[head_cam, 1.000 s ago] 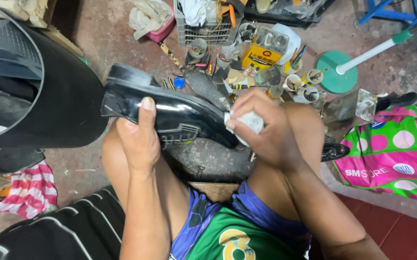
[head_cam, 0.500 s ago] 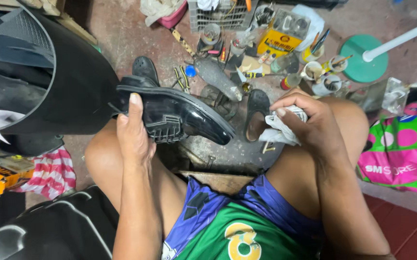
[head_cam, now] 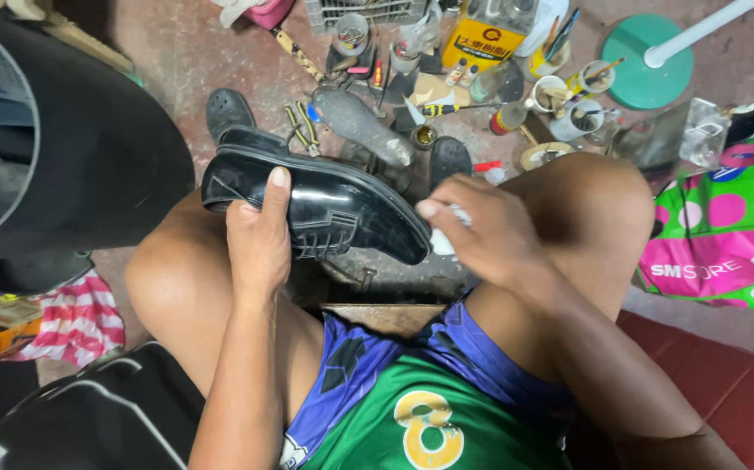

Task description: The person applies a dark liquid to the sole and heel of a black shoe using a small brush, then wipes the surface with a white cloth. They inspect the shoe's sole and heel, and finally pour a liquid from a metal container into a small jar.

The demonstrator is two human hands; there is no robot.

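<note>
Far left: large black curved plastic shell [head_cam: 63, 148], beside and partly behind the raised knee; red-and-white striped cloth [head_cam: 68, 318] lying below it on the floor.
Left hand [head_cam: 259, 235]: wrapped over the side of the glossy black leather dress shoe [head_cam: 325, 204], thumb up on the upper, fingers closed under it, firm hold.
Shoe position: held on its side above the lap between both knees, heel left, toe pointing right and slightly down.
Shoe look: mirror-bright highlights along the upper, dark sole edge, laced front facing down toward the lap.
Change: half a second ago held higher and further left, rag hand well apart at the right knee; now lowered, and rag hand drawn in to touch the toe.
Meaning: judged as wiping or buffing resuming at the toe.
Right hand [head_cam: 481, 231]: curled shut around a small crumpled white rag [head_cam: 447, 228], pressed against the toe tip.
Floor beyond: grey metal shoe last [head_cam: 361, 126], second black shoe [head_cam: 227, 111], jars and brushes.
Far right: green and pink dotted bag [head_cam: 725, 235].
</note>
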